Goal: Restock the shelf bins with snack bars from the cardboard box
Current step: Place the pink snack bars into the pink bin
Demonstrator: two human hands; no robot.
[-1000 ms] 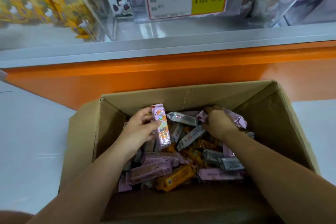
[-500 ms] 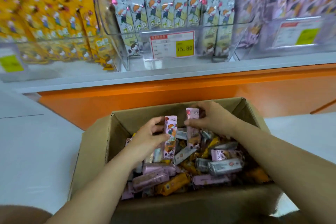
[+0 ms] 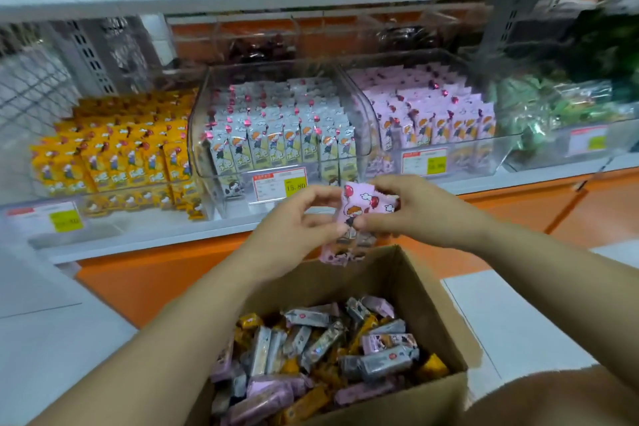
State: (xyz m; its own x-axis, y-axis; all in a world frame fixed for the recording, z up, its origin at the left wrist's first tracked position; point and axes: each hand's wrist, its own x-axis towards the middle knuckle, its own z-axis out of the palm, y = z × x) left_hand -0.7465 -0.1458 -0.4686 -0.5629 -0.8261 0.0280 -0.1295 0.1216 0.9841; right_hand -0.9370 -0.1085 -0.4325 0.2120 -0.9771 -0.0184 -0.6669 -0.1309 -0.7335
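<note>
I am reading both hands as grasping: left hand (image 3: 297, 228) and right hand (image 3: 422, 214) are pinching a small bunch of pink snack bars (image 3: 356, 218) between them, count unclear. The bars are standing upright, long axis vertical, balloon print topmost, lower ends hanging just above the cardboard box (image 3: 446, 304) far rim. They are sitting before the grey-bar bin (image 3: 276, 135). The pink-bar bin (image 3: 432, 114) is lying up-right, its top open.
</note>
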